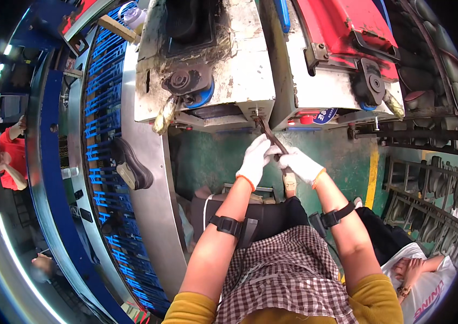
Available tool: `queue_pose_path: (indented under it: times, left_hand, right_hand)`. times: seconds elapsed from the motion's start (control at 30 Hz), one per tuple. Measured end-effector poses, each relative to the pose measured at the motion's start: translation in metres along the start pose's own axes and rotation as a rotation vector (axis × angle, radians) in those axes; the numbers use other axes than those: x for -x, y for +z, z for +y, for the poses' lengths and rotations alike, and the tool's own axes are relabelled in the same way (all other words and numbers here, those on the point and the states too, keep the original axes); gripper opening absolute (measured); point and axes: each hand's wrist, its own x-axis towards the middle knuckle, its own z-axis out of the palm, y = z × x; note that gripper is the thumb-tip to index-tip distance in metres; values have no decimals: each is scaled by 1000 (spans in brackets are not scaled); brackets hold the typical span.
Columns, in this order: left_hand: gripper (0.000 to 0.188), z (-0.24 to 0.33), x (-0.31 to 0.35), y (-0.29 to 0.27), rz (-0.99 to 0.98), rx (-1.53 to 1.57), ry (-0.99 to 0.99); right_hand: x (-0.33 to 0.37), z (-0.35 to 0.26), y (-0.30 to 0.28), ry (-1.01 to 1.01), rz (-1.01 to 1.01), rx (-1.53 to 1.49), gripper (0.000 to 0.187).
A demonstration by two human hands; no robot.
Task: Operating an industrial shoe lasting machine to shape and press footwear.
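Note:
Both of my hands wear white gloves with orange cuffs and meet in front of a worn white machine (212, 100). Between them is a long, thin, dark brown strip (273, 139), its far end up against a metal fitting on the machine's front edge. My left hand (255, 160) pinches the strip from the left side. From the right, the fingers of my right hand (300, 164) close around its near end. What the strip is, the picture does not show. A dark shoe (131, 166) with a pale patch lies on its side at the left, on the conveyor's edge.
The blue-slatted conveyor (107, 140) runs along my left beside a metal ledge (148, 216). A second machine with a red cover (342, 32) stands ahead right. Racks of dark moulds (428, 189) line the right. A person in white (418, 275) sits close at lower right.

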Motion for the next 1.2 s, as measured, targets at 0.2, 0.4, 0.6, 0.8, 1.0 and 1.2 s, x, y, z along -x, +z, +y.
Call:
queue_pose_path:
  times: [0.2,0.4,0.6,0.8,1.0,1.2]
  left_hand:
    - [39,-10,-12,20,-152,241,59]
    - [30,-14,-22,43,-104,454,-3]
    - [33,-12,-23,56,-137,617,24]
    - [30,-1,-28,62,-65,664,46]
    - [26,9,-33,71,-43,749,80]
    - [22,25,-51,83,-4,820,-10]
  right_hand:
    - [-7,-31,-41,93,-83,272,43]
    - [-12,-65,-59,-92,-167,595,44]
    - [-19,-85,-60,-72,-100,1023,45]
    - [-25,-93,-42,-114,-68,1132,44]
    - [-36,-115,-40,-64,-49,1105,41]
    - [-39,-89,-42,-214,-29,1091,42]
